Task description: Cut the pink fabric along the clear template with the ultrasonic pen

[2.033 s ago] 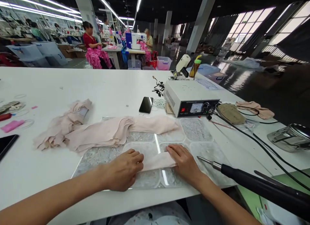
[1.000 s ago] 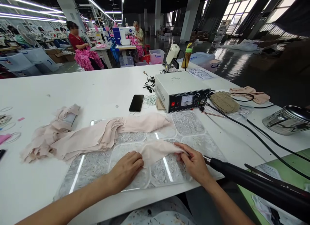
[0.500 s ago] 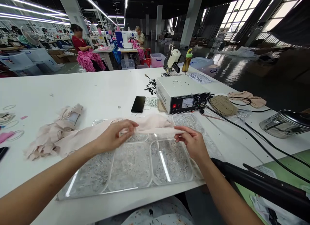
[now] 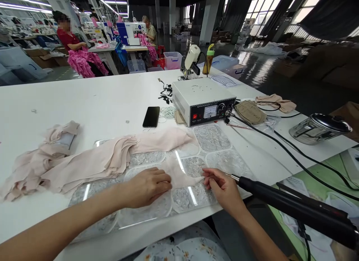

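Observation:
A small pale pink fabric piece [image 4: 181,175] lies on a clear scratched cutting plate [image 4: 213,141] at the near edge of the white table [image 4: 92,100]. My left hand [image 4: 147,187] rests on the piece's left end, fingers curled down on it. My right hand [image 4: 221,188] pinches its right end between thumb and fingers. A black hand tool with a metal tip [image 4: 280,202] lies just right of my right hand. A stack of the same pink fabric [image 4: 112,158] lies behind my left hand.
A white control box with a dial [image 4: 203,100] stands behind the plate, with black cables [image 4: 291,156] running right. A black phone [image 4: 151,116], a metal pot [image 4: 319,129] and more fabric [image 4: 276,102] lie about. People sit at sewing machines in the background.
Half a second ago both hands held the fabric piece stretched in the air over the plate. Now it is laid down nearer to me, with both hands on its ends.

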{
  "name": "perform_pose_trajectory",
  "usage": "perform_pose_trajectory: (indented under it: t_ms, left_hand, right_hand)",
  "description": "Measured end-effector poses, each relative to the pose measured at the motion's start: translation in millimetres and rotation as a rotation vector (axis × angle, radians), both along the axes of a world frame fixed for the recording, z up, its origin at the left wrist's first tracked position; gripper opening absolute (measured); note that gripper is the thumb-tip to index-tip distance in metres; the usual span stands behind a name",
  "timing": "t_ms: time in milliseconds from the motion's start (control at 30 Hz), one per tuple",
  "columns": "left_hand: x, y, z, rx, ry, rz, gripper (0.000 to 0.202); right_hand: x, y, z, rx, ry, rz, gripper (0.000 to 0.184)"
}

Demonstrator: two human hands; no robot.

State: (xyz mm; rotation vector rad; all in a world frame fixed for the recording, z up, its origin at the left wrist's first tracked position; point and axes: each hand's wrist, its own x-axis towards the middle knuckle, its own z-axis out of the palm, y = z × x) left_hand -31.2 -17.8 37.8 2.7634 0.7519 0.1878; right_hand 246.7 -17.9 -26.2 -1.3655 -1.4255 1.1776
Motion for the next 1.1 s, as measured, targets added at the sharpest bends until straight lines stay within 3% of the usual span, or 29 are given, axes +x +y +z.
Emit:
perform_pose_trajectory:
  t_ms: [167,333,400,500,767,967,1100]
  left_hand:
    - [31.5,30.6,-26.1,0.124,-0.022,-0.237,0.033]
    - [34.9,40.2,-38.8,0.12,-0.084,-0.293,0.034]
    - [32.5,40.4,-39.6,0.127,-0.115,-0.289,0.033]
    - [29.1,39.1,-40.4,0.145,-0.148,-0.282,0.031]
    - [34.5,42.9,-39.1,0.182,-0.127,-0.34,0.03]
    - [54.6,51.9,-29.8,0.098,-0.006,-0.347,0.034]
    - [59.9,52.3,-27.2,0.059,-0.125,-0.307,0.031]
  right_hand:
    - [14.0,-22.5,-2.7,0.047,-0.085,-0.079,0.028]
    - [3.9,-10.2,5.1,0.178,-0.33,0.011,0.04]
    - [-2.6,0.4,10.4,0.197,-0.46,0.11,0.045]
    - [-5.3,7.3,15.9,0.172,-0.519,0.138,0.041]
    - [13.8,-24.5,6.7,0.178,-0.491,0.011,0.028]
    - [14.4,-29.7,1.6,0.248,-0.482,-0.07,0.022]
    - [15.3,-33.2,1.1,0.3,-0.445,-0.091,0.021]
